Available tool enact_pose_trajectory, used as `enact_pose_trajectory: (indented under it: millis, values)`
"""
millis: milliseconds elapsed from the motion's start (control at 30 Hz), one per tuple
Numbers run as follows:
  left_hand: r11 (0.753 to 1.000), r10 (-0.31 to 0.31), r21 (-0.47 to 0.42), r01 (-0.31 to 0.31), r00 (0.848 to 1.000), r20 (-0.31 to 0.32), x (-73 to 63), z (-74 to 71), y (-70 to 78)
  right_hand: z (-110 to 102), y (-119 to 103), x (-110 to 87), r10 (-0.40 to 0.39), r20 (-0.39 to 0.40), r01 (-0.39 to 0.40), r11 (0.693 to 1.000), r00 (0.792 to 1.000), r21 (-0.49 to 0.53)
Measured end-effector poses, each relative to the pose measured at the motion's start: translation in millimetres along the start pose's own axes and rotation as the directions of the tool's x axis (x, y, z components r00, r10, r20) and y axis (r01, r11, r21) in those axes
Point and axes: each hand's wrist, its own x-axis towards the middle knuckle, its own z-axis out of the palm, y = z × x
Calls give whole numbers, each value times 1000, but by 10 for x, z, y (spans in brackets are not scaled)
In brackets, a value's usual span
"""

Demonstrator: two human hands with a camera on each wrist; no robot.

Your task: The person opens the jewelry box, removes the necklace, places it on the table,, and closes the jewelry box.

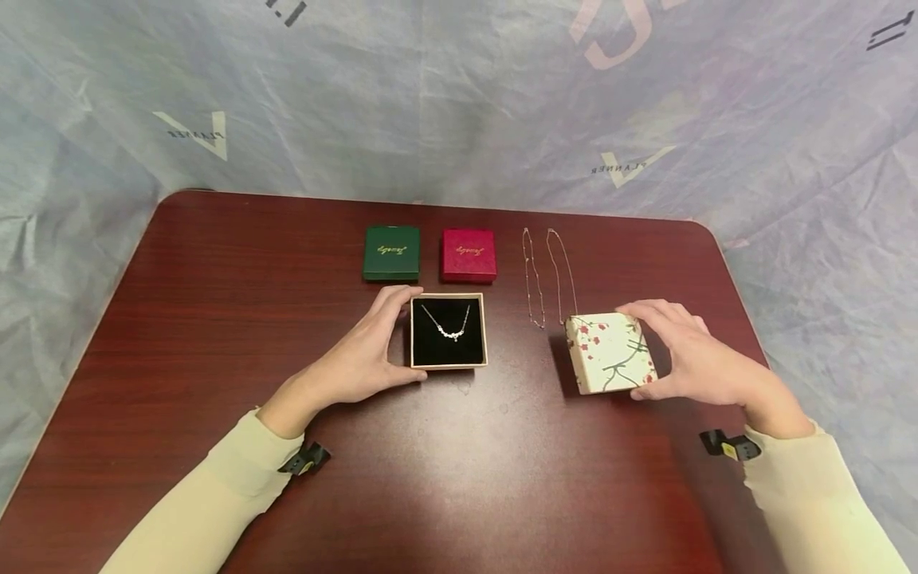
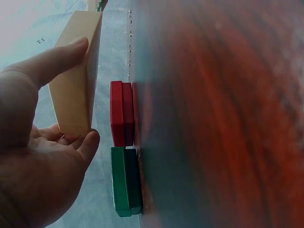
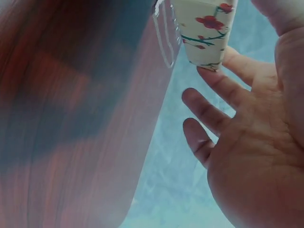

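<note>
My left hand (image 1: 358,351) grips a jewelry box base (image 1: 449,367) by its near and far sides, thumb on the near wall. Inside, a silver necklace (image 1: 450,333) with a small pendant lies on black padding. The left wrist view shows the plain tan outside of this base (image 2: 73,95), held above the tabletop. Off to the right, my right hand (image 1: 692,355) pinches a cream box lid (image 1: 610,355) printed with red blossoms and dark branches. Seen from the right wrist, the lid (image 3: 206,35) is off the table, with some fingers extended apart from it.
A green jewelry box (image 1: 391,253) and a red jewelry box (image 1: 468,255), both closed, sit side by side behind the base. Two thin chain necklaces, one silver (image 1: 531,279) and another (image 1: 563,271), lie stretched on the brown table (image 1: 237,295). A printed grey cloth (image 1: 402,104) hangs behind.
</note>
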Motion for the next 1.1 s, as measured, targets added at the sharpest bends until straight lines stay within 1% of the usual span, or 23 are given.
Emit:
enact_pose_trajectory:
  millis: [267, 500, 700, 900, 1100]
  values:
    - [1000, -2, 1, 2, 1000, -1, -13, 6, -4, 4, 198, -190, 22, 25, -20, 997, 999, -69]
    - [1000, 9, 6, -9, 1000, -4, -9, 11, -4, 37, 328, -317, 60, 32, -57, 995, 998, -85]
    - [1000, 13, 1, -13, 1000, 4, 0, 10, -15, 61, 370, -354, 77, 31, -74, 992, 997, -99]
    - [1000, 8, -8, -8, 1000, 11, -5, 23, 1, 85, 398, -364, 92, 44, -89, 993, 995, -74]
    - [1000, -6, -14, 6, 999, 38, -18, 52, 11, 100, 422, -363, 94, 48, -90, 993, 994, -72]
